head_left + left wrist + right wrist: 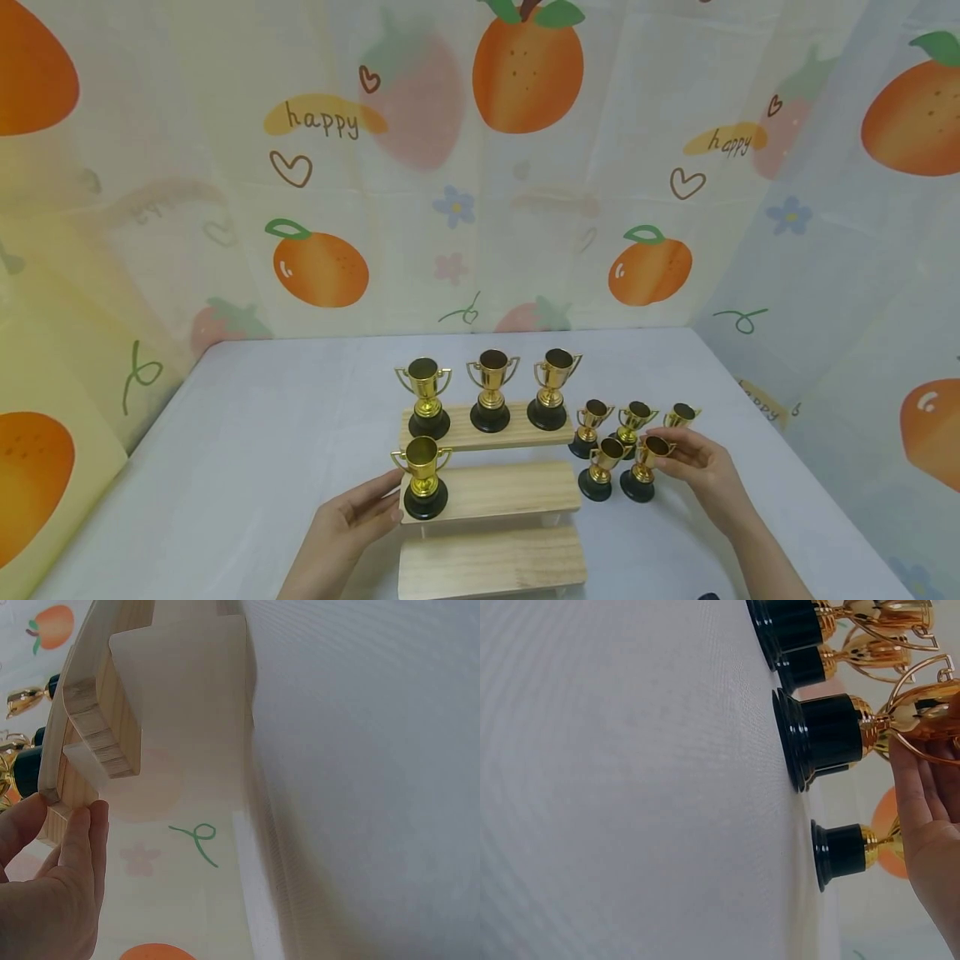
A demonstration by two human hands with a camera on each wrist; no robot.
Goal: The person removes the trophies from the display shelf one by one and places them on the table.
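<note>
My left hand (pixel 352 521) is at the left end of the middle wooden shelf (pixel 502 492), thumb and fingers pinching its edge in the left wrist view. Beside it, a small gold trophy (pixel 424 475) with a black base stands upright on that shelf. On the table to the right, my right hand (pixel 701 471) has its thumb and fingers about the cup of the front right trophy (pixel 641 479). The right wrist view shows this trophy (pixel 832 731) with the fingers against its cup. The hand partly covers another trophy (pixel 681 414) behind.
Three trophies (pixel 491 392) line the top shelf (pixel 517 437) of the stepped stand. The lowest shelf (pixel 491 562) is nearest me. Beside the stand, several trophies (pixel 600 471) are grouped on the white table (pixel 300 417). A fruit-patterned curtain (pixel 420 250) hangs behind.
</note>
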